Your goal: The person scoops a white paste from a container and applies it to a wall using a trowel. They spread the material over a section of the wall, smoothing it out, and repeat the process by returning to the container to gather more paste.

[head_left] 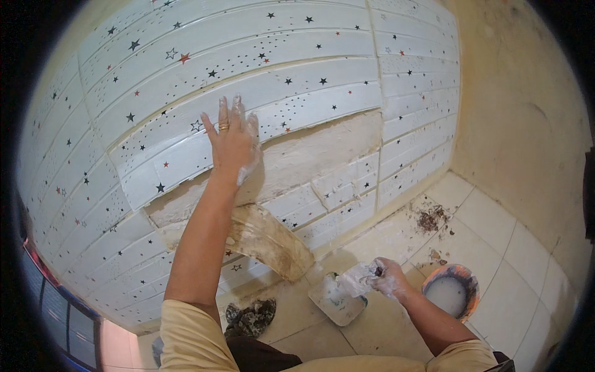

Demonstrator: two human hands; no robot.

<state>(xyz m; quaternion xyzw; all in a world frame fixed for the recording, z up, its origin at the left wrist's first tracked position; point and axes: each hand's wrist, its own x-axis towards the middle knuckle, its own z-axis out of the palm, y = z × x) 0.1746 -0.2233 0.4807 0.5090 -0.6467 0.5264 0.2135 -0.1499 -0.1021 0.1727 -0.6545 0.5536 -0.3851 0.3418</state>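
Observation:
My left hand [233,139] lies with spread fingers on a white foam-like wall panel [310,93] printed with black and red stars. White paste smears its fingers and outer edge, and a ring is on one finger. Below the hand, a long bare strip of plaster [322,146] shows between panels. A stained, peeled piece of panel [269,239] hangs down from that strip. At the lower right, my right hand [385,277], also smeared white, is closed around a paste-coated tool [356,279] with a dark grip; its exact kind is unclear. The tool is over a shallow tray [341,307] of white paste.
An orange bucket [472,282] with whitish liquid stands on the tiled floor right of my right hand. Dark debris [432,218] lies near the wall corner. A black-and-white patterned cloth [251,317] is beside my knees. A bare yellowish wall [520,124] rises on the right.

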